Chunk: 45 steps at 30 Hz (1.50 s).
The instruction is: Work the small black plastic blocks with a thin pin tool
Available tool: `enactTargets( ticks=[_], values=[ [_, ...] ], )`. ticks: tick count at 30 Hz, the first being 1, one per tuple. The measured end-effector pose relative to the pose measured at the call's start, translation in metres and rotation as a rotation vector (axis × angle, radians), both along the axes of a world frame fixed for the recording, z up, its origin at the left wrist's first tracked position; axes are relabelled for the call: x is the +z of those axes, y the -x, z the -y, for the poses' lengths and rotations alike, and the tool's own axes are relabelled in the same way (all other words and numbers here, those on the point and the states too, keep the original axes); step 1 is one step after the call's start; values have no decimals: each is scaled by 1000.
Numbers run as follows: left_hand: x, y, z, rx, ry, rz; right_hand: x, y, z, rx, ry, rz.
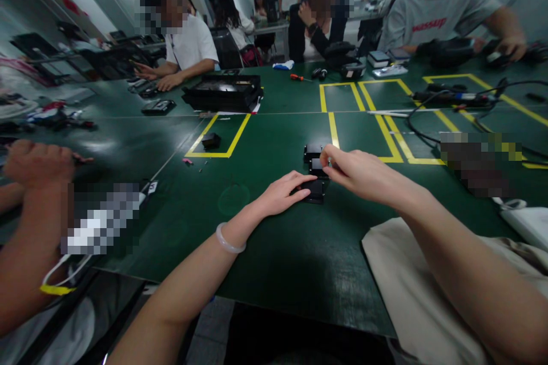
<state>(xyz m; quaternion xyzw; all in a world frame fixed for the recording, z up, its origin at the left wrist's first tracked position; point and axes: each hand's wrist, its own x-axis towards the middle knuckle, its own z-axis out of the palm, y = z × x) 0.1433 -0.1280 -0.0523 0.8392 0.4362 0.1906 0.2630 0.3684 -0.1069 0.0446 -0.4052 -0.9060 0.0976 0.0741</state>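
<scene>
Small black box-shaped parts lie in a short column on the green table: a far black part (312, 151), a middle black part (317, 167) and a near black part (315, 189). My left hand (282, 193), wearing a pale bangle on its wrist, reaches in with fingers stretched out. Its index fingertip lies by the gap between the middle and near parts, and its thumb rests on the near one. Over the right side of the middle part, my right hand (349, 168) is closed in a pinch. Whatever sits between those fingertips is too small or hidden to make out.
A large black tray-like case (225, 93) and a small black block (211, 141) are at the left. Beyond lies an orange screwdriver (299, 77). Cables and dark tools (449, 97) occupy the right. Beige cloth (394, 251) lies by my right arm. Co-workers sit around.
</scene>
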Motion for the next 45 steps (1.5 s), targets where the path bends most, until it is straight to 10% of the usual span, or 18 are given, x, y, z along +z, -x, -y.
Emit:
enactTargets(
  ticks=[45],
  values=[
    [1,-1,0,3,-4,1,2,2,4,-33,-24,-12]
  ],
)
